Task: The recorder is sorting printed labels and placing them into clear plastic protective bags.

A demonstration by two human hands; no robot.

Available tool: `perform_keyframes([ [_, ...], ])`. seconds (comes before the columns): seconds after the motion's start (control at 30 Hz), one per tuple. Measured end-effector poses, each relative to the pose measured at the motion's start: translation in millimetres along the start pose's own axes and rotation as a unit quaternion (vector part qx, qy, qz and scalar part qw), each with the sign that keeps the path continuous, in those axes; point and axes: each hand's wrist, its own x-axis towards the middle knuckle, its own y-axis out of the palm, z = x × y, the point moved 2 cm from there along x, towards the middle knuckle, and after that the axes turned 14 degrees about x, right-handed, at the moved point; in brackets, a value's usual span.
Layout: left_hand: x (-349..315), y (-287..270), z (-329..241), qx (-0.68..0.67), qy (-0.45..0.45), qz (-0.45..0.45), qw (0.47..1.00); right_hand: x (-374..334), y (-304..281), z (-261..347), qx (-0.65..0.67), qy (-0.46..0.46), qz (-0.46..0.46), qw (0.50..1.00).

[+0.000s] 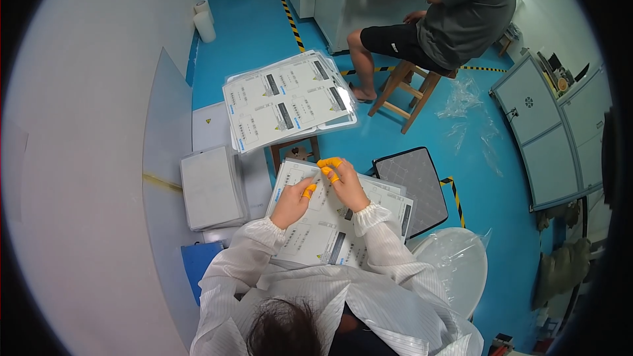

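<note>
A stack of white printed sheets [310, 240] lies across my lap, with dark label blocks and small yellow triangles on it. My left hand [290, 206] is over the upper part of the stack, fingers closed together, an orange finger cot on the thumb. Just right of it, my right hand [348, 188] bends into a pinch near the far edge of the top sheet, with orange cots on its fingertips. Whatever lies between the fingers of either hand is too small or thin to make out. Beyond them, a larger pile of similar printed sheets [264, 113] rests on a wooden stool [277, 158].
At left, a stack of pale sheets [210, 188] stands by the wall. To the right are a grey padded seat [415, 184] and a round white container with clear plastic [455, 264]. A person [461, 16] sits on a wooden stool [412, 92] by a machine [356, 13]. Clear film [465, 109] lies on the blue floor.
</note>
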Motion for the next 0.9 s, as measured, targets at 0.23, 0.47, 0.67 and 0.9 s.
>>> perform_keyframes([
  [0.23, 1, 1, 5, -0.001, -0.005, 0.009, 1.000, 2, -7, 7, 0.006, 0.033, 0.015, 0.999],
  [0.47, 2, 4, 4, 0.007, 0.007, -0.006, 1.000, 2, -5, -11, -0.007, 0.057, -0.009, 0.998],
  [0.67, 5, 2, 6, -0.026, -0.012, 0.006, 1.000, 1, -5, -2, -0.030, 0.009, -0.025, 0.999],
  [0.9, 5, 8, 10, -0.045, -0.005, -0.007, 0.999, -11, 10, 1, -0.181, -0.112, -0.073, 0.974],
])
